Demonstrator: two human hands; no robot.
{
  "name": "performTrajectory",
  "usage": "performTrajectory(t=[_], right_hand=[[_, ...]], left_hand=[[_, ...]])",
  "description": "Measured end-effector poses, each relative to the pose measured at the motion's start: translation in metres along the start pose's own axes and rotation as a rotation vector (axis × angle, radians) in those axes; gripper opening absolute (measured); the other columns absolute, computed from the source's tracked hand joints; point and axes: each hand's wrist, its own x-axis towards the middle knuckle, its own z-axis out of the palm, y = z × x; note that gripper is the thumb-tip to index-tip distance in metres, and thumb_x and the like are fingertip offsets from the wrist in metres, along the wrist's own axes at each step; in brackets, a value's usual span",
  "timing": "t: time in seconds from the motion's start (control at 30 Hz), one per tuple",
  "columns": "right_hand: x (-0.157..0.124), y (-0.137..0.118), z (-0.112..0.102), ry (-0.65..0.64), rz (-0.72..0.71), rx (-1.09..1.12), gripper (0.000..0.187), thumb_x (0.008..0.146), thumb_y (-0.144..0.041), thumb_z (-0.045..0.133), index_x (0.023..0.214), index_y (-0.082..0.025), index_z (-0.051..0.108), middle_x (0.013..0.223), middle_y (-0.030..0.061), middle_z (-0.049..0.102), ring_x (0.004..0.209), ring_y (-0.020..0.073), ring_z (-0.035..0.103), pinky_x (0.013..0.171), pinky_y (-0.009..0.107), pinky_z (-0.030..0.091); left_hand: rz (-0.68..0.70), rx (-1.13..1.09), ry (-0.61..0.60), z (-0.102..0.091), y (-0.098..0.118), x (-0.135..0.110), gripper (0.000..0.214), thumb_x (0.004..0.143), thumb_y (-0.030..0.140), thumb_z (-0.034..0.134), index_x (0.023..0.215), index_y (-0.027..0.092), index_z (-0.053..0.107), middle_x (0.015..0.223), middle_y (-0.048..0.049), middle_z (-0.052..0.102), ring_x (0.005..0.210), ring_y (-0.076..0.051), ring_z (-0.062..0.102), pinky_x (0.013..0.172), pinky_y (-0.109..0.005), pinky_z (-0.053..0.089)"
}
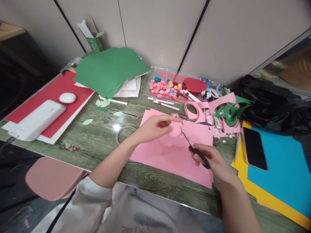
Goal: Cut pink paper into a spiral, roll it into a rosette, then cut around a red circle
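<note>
Between the fingertips of my left hand (156,127) is a small pink paper piece (176,130) with a rounded edge. My right hand (213,160) grips a pair of scissors (187,137) by the black handles, the metal blades pointing up and left. Their tips reach the right edge of the pink piece. Under both hands lies a stack of pink paper sheets (170,158). Just behind it, curled pink paper offcuts (194,111) are heaped.
Caps and red discs (194,84) lie at the back beside white marker pens (166,104). Green sheets (109,69) cover the back left. A phone (255,149) rests on blue paper (284,165) at right, near a black plastic bag (272,103). A power bank (41,119) sits left.
</note>
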Motion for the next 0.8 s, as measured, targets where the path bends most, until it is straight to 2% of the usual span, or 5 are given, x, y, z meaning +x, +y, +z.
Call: performTrajectory(t=[0.17,0.37,0.8], right_hand=[[0.003,0.002,0.004,0.074,-0.031,-0.002,0.038,0.079,-0.052,0.058,0.066,-0.017,0.05,0.054,-0.002,0.049,0.054,0.011,0.043,0.051,0.023,0.032],[0.004,0.003,0.006,0.112,-0.042,0.021,0.04,0.077,-0.055,0.058,0.066,-0.017,0.051,0.053,-0.0015,0.049,0.054,0.0116,0.042,0.05,0.023,0.032],[0.005,0.004,0.009,0.075,-0.084,0.074,0.039,0.077,-0.055,0.057,0.071,-0.017,0.052,0.058,-0.0006,0.049,0.057,0.0126,0.042,0.051,0.024,0.032]], left_hand=[[-0.044,-0.159,0.089,0.01,-0.006,0.002,0.043,0.076,0.017,0.06,0.119,0.021,0.058,0.077,-0.0006,0.06,0.069,-0.01,0.053,0.065,-0.023,0.045],[-0.058,-0.247,0.234,0.018,-0.008,0.002,0.033,0.073,0.019,0.065,0.106,0.019,0.065,0.069,0.0015,0.057,0.064,-0.008,0.054,0.062,-0.021,0.047],[-0.083,-0.206,0.165,0.019,-0.009,0.003,0.034,0.072,0.021,0.066,0.105,0.019,0.067,0.079,-0.0018,0.062,0.069,-0.009,0.055,0.064,-0.024,0.049]])
